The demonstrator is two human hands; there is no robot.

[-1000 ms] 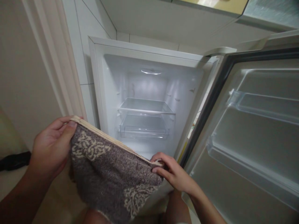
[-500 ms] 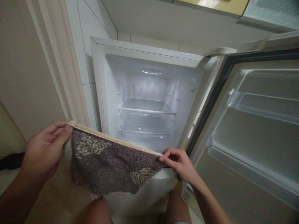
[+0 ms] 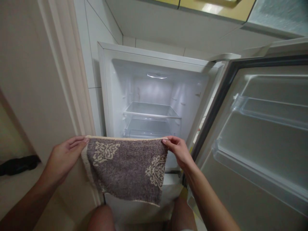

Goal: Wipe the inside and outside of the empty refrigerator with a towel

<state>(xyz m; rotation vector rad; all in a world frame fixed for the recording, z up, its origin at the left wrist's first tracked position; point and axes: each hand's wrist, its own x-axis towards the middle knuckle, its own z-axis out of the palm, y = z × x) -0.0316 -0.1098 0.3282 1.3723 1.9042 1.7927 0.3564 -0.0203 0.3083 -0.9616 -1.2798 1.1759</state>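
A purple-grey cloth point(image 3: 130, 170) with cream floral patterns hangs stretched between my hands, its cream-edged top nearly level. My left hand point(image 3: 64, 157) pinches the upper left corner between thumb and fingers. At the upper right corner, my right hand point(image 3: 178, 150) grips the cloth the same way. Behind it stands a white fridge point(image 3: 154, 57) with its door open and the inside lit. The cloth covers the lower part of the fridge opening. A glass shelf point(image 3: 151, 109) and a clear drawer point(image 3: 149, 133) show above the cloth's edge.
On the right, the open fridge door point(image 3: 269, 138) carries clear door racks point(image 3: 264, 110). A door frame point(image 3: 64, 64) rises close on the left, with a black object point(image 3: 20, 164) low beside it. Yellow cabinets point(image 3: 216, 9) hang above. My knees point(image 3: 101, 218) are at the bottom.
My right hand has risen and my left hand has moved right and slightly down. The cloth's slanted top edge is now almost level, and the cloth hangs flatter.
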